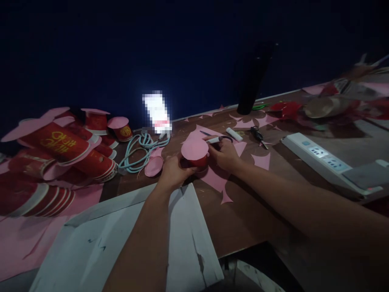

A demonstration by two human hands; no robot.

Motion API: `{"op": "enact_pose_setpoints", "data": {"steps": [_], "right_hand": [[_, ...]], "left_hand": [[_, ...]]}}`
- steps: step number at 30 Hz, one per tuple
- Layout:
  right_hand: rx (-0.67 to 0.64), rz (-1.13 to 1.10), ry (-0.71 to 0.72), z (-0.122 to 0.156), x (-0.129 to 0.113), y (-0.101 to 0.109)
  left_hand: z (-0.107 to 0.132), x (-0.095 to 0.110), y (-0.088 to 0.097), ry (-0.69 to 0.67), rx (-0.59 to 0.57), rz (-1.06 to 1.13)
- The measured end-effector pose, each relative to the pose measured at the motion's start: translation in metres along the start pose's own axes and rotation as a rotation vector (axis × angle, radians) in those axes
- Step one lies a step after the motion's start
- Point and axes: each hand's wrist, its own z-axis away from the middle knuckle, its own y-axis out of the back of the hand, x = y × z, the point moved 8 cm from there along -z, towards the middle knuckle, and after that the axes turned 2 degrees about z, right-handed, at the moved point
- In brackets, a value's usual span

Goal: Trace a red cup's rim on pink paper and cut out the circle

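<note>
My left hand (174, 173) is wrapped round the side of a red paper cup (198, 162), with its fingers partly hidden. A round pink paper disc (194, 149) covers the top of the cup. My right hand (224, 155) is closed on a white pen (214, 140) with a dark end, held just right of the disc. Beneath and around the cup lies a cut pink paper sheet (212, 179). A dark pointed tip and a dark curved piece show just beyond my right hand; I cannot tell what they belong to.
At left are piled red paper cups (63, 140), some with pink discs. A coiled pale-blue cable (132, 156) lies by a glowing phone (157, 111). A white glue stick (234, 134), keys (257, 134), a power strip (316, 158) and a white board (121, 239) surround the work. Another person's hand (360, 72) shows far right.
</note>
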Motion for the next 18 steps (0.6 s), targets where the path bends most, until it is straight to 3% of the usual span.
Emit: {"op": "enact_pose_setpoints", "data": {"steps": [8,18], "right_hand": [[0.004,0.022,-0.003,0.0,-0.002,0.0],[0.09,0.049,-0.097,-0.004,0.011,0.018]], "left_hand": [[0.001,-0.001,0.0,-0.04,0.005,-0.01],[0.001,0.009,0.003,-0.033,0.089,0.003]]}}
